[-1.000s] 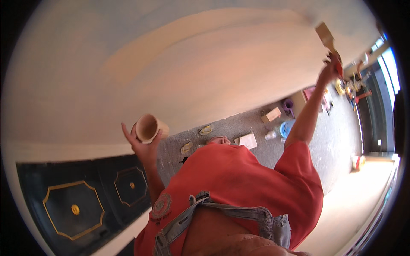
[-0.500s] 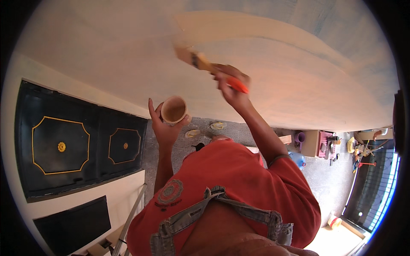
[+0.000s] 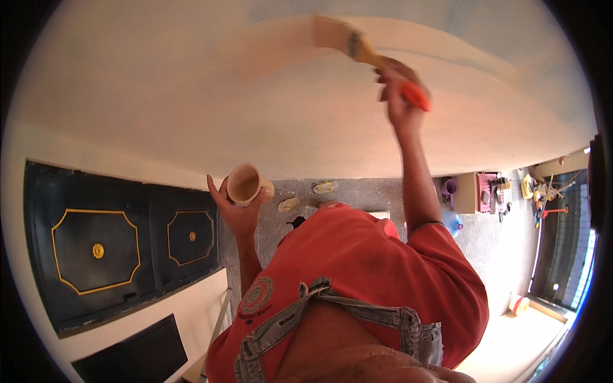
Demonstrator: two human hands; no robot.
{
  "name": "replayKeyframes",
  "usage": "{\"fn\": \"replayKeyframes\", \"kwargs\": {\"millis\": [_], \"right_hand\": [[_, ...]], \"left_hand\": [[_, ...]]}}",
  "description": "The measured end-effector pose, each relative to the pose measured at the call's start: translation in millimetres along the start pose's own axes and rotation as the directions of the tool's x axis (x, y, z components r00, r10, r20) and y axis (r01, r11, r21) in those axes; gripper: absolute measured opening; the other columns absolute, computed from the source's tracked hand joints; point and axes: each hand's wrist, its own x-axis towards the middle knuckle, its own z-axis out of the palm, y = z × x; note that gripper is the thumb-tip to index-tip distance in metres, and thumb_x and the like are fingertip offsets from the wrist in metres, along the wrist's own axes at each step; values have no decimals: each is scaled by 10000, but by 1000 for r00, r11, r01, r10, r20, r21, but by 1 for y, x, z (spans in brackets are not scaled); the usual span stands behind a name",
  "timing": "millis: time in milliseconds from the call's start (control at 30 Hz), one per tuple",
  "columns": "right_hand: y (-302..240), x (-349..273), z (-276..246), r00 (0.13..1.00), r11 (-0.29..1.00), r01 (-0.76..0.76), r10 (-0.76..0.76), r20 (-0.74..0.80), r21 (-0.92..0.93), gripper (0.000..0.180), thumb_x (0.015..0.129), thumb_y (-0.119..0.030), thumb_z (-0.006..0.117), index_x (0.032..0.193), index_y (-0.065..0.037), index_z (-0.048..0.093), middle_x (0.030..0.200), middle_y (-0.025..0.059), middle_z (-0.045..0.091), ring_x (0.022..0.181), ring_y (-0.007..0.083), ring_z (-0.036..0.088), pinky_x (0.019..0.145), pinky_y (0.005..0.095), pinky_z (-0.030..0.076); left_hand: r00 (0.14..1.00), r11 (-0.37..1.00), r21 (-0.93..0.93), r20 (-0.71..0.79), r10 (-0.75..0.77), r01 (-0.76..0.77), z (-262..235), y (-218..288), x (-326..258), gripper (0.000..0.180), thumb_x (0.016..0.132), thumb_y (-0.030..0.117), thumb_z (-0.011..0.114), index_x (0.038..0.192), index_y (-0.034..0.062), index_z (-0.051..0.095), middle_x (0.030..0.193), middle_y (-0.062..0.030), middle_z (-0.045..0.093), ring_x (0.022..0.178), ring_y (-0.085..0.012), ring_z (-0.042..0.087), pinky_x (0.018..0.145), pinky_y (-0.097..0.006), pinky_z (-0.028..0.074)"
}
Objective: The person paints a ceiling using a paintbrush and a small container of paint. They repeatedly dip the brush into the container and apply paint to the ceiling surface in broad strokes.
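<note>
Fingers of the right hand wrap the orange grip of a brush, arm stretched up to the pale wall. Its long axis slants from the grip up and left to the bristles, which are pressed on the wall. Well below and to the left, the left hand cups a small cup, mouth turned to the camera. Farther out: black panelled doors at left, sandals on grey floor.
</note>
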Motion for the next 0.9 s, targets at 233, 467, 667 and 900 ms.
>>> {"fn": "replayKeyframes", "kwargs": {"millis": [233,467,667,900], "right_hand": [[-26,11,-196,947,974,18,-89,-308,-228,282,1035,-178,578,1191,46,649,947,133,717,751,101,619,498,200,440],[-49,22,-327,858,946,-7,-161,-488,-324,303,1007,-225,642,1163,32,675,921,102,725,743,96,626,522,213,429],[-58,26,-391,766,909,-94,-194,-613,-405,317,991,-260,669,1118,29,703,895,86,733,747,94,643,540,216,451],[-37,9,-385,667,875,-84,-305,-679,-476,294,984,-228,668,1140,17,714,898,87,749,731,100,676,542,224,505]], "left_hand": [[992,998,10,111,59,-61,-6,23,6,1204,673,58,904,1581,44,113,1298,-162,598,1204,-283,591,1031,-411,470],[968,983,-110,186,167,-148,-11,37,9,1186,674,34,887,1586,68,129,1306,-154,597,1213,-278,584,1046,-415,460],[961,980,-128,211,177,-153,-13,48,9,1176,676,54,886,1590,94,147,1337,-176,578,1261,-306,556,1075,-445,443],[966,981,-126,196,170,-147,-13,42,9,1189,681,70,899,1588,72,131,1341,-172,573,1257,-303,553,1069,-437,442]]}}
